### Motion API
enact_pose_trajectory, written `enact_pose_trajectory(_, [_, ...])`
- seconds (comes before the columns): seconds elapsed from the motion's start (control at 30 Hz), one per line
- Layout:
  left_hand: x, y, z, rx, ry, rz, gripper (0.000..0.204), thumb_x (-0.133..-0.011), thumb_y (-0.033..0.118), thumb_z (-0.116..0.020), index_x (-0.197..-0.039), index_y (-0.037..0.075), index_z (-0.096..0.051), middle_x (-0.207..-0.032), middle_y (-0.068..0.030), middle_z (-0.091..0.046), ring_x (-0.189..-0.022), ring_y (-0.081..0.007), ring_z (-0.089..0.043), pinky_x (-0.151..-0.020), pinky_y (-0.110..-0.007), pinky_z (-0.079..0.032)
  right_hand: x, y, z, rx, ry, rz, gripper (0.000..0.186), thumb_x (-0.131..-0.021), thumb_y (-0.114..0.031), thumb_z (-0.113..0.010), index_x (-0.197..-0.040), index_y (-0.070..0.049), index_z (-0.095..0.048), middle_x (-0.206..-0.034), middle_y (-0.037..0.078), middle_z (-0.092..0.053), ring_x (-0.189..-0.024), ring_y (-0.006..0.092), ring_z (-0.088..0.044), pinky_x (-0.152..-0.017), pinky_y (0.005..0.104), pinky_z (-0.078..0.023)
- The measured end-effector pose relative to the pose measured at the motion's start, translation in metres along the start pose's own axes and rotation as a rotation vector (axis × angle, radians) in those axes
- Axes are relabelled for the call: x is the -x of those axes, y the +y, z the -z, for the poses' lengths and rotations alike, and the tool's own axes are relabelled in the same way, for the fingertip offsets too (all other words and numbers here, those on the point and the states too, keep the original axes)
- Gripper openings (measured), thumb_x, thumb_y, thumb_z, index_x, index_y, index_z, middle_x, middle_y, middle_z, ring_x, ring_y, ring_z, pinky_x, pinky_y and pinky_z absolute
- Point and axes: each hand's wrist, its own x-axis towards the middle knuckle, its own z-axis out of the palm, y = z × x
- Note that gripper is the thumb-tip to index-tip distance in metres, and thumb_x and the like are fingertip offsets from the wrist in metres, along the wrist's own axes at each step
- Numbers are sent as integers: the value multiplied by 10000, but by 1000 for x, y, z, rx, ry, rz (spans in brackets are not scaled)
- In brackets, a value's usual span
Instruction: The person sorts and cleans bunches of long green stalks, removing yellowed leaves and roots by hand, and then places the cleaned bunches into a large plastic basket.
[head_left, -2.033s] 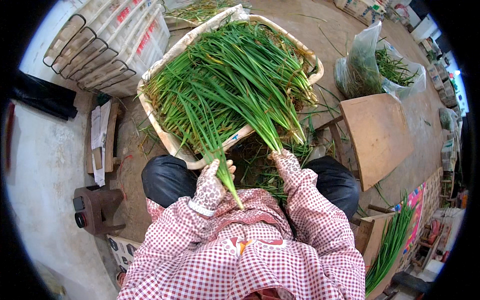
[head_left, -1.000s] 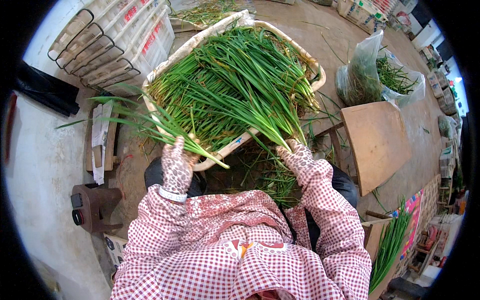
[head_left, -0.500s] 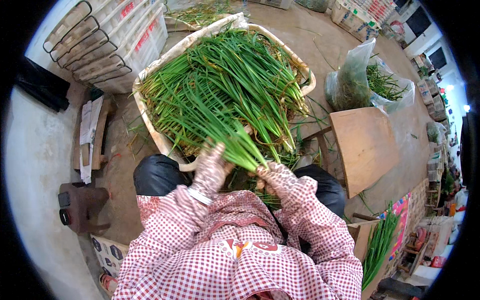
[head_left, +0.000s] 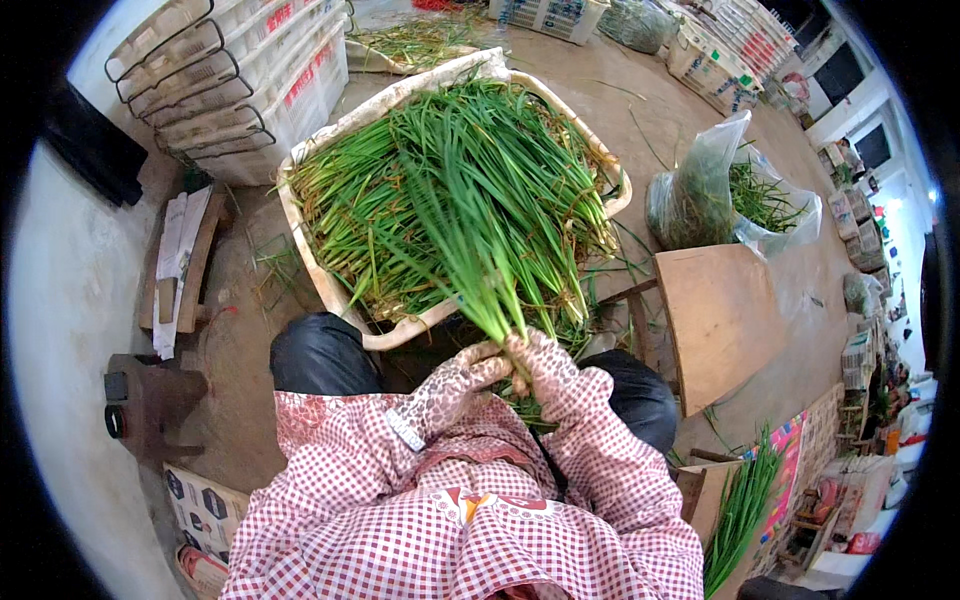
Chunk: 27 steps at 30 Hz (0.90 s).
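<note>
A bunch of garlic chives (head_left: 478, 285) rises from my hands, its pale stem ends toward me and its green leaves lying over a larger heap of garlic chives (head_left: 400, 190). My gloved right hand (head_left: 546, 368) is closed round the stems just above their ends. From the left, my gloved left hand (head_left: 455, 385) meets the same stem ends, its fingers bent and pressed against them. Exactly what the left fingertips pinch is partly hidden. Beneath the heap is a white plastic tub (head_left: 318, 275), standing just beyond my knees.
Stacked white crates (head_left: 240, 90) stand at the far left, near a small wooden bench (head_left: 200, 260). To the right are a tilted wooden board (head_left: 720, 325) and an open plastic bag of greens (head_left: 690, 190). More long green leaves (head_left: 745, 515) lie at the lower right.
My left hand has come down from beside the leaves to the stem ends. The held bunch now points more steeply away from me, and my right hand stays round its stems.
</note>
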Motion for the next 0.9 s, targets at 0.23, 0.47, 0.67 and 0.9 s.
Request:
enact_pose_trajectory(0.23, [-5, 8, 1, 58, 114, 127, 524, -848, 189, -528, -1298, 28, -313, -1198, -107, -501, -1059, -189, -497, -864, -309, -407, 7, 68, -13, -463, -197, -155, 376, -855, -397, -497, -969, -45, -559, -661, 56, -594, -481, 109, -520, -384, 202, -367])
enact_pose_trajectory(0.47, [13, 23, 26, 348, 45, 23, 401, -851, 185, -532, -1205, 46, -405, -894, -107, -606, -718, -156, -592, -642, -292, -492, -1, 45, 15, 135, -43, -144, 537, -812, -407, -564, -1162, -10, -472, -1087, 138, -543, -1011, 177, -510, -800, 302, -428])
enact_pose_trajectory(0.67, [37, 14, 13, -111, 221, 110, 329, -850, 169, -521, -1133, 18, -446, -933, -125, -611, -589, -106, -566, -516, -223, -480, -34, 5, -8, 178, -331, 83, 630, -767, -272, -655, -1247, 0, -351, -1112, 146, -527, -1004, 205, -527, -762, 289, -468])
enact_pose_trajectory(0.9, [47, 19, 6, -7, 227, 224, 417, -870, 217, -500, -1222, 22, -391, -996, -112, -605, -644, -109, -567, -570, -212, -476, -57, -4, -34, -548, -414, 107, 438, -712, -2, -651, -1118, -9, -485, -900, 100, -609, -713, 162, -600, -519, 256, -497])
